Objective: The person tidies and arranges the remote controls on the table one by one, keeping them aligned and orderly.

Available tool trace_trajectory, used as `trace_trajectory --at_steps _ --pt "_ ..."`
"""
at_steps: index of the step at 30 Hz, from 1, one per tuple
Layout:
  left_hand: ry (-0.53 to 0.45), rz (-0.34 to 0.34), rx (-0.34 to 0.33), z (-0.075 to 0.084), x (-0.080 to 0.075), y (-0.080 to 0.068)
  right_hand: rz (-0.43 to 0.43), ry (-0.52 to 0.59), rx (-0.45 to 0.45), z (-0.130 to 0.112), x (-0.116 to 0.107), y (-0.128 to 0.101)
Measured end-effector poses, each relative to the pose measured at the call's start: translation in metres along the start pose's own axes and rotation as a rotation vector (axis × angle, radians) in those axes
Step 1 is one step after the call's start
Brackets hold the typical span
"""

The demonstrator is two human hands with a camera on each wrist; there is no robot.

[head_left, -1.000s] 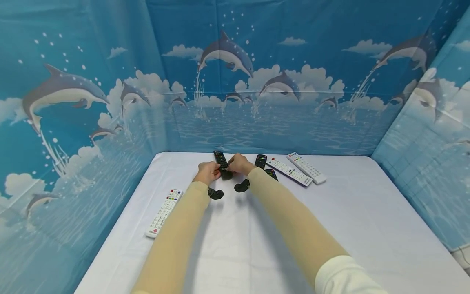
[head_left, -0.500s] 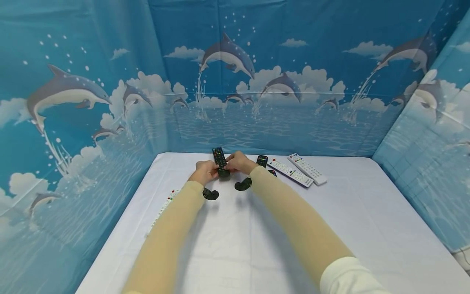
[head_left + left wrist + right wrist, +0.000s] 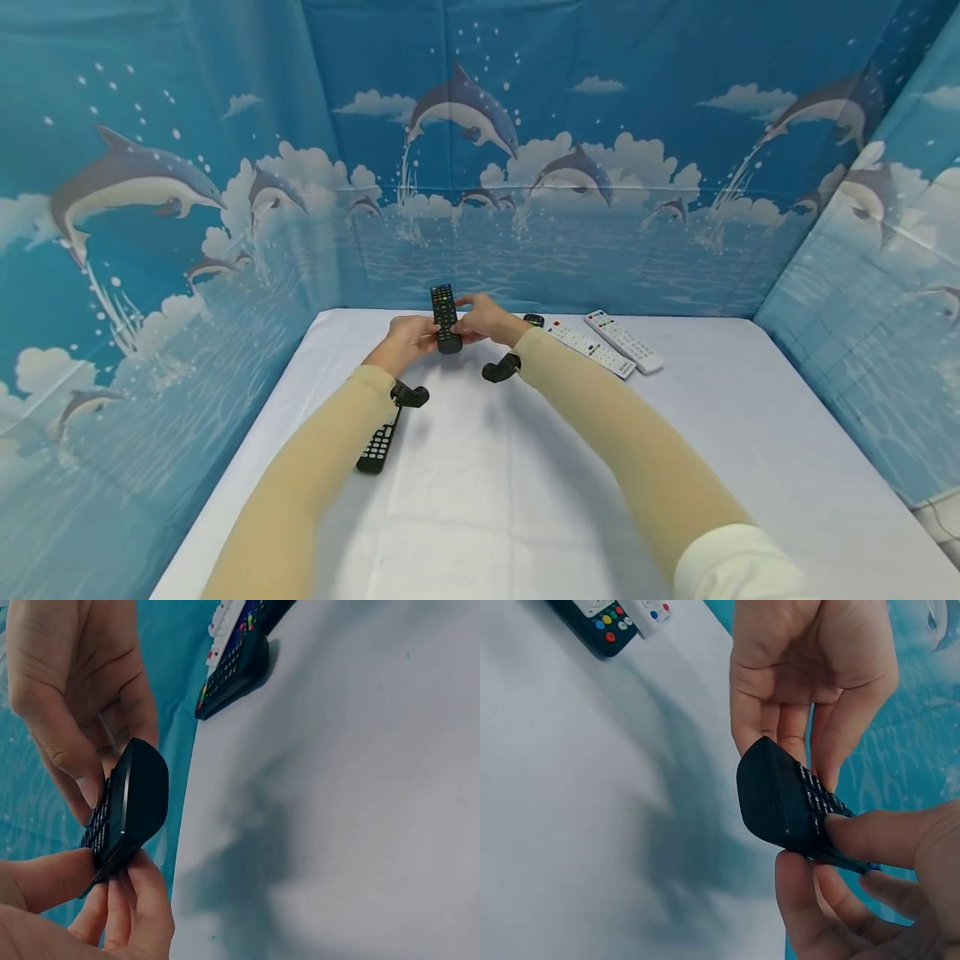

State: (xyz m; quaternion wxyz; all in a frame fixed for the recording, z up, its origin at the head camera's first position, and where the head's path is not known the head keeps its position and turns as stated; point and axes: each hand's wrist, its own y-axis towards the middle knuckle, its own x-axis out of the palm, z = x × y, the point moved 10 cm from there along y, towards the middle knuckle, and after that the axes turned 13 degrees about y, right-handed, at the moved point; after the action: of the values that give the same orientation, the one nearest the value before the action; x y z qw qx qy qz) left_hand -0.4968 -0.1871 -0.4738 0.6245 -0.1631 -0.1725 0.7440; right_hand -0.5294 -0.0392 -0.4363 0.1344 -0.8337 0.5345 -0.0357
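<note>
A black remote [image 3: 445, 317] with coloured keys at its far end is held above the table, roughly upright. My left hand [image 3: 414, 333] pinches its lower end from the left, and my right hand [image 3: 474, 319] pinches it from the right. In the left wrist view the remote [image 3: 129, 804] sits between my left thumb and fingers [image 3: 112, 900], and the right thumb [image 3: 71, 761] lies on its keys. In the right wrist view my right thumb [image 3: 870, 836] presses the key face of the remote [image 3: 784, 799], with the left hand's fingers [image 3: 780, 720] behind it.
A second black remote [image 3: 377, 446] lies on the white table [image 3: 525, 500] beside my left forearm. Two white remotes [image 3: 588, 348] [image 3: 624, 340] and a partly hidden black one [image 3: 534, 320] lie at the back right. Blue dolphin curtains [image 3: 187, 208] wall in three sides.
Both hands have raised the black remote and tipped it more upright. My left forearm has swung left, hiding the white remote at the left and uncovering a black one.
</note>
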Motion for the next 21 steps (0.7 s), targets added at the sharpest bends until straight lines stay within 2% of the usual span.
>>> trace_trajectory --at_steps 5,15,21 --pt "0.056 -0.010 0.020 0.002 -0.002 -0.006 -0.017 -0.015 -0.005 -0.003 0.004 -0.005" --pt "0.145 -0.038 0.050 0.000 -0.005 -0.023 -0.062 0.037 0.027 0.004 0.010 -0.016" --pt "0.197 -0.064 0.063 -0.005 -0.007 -0.035 -0.084 0.040 0.021 0.008 0.016 -0.026"
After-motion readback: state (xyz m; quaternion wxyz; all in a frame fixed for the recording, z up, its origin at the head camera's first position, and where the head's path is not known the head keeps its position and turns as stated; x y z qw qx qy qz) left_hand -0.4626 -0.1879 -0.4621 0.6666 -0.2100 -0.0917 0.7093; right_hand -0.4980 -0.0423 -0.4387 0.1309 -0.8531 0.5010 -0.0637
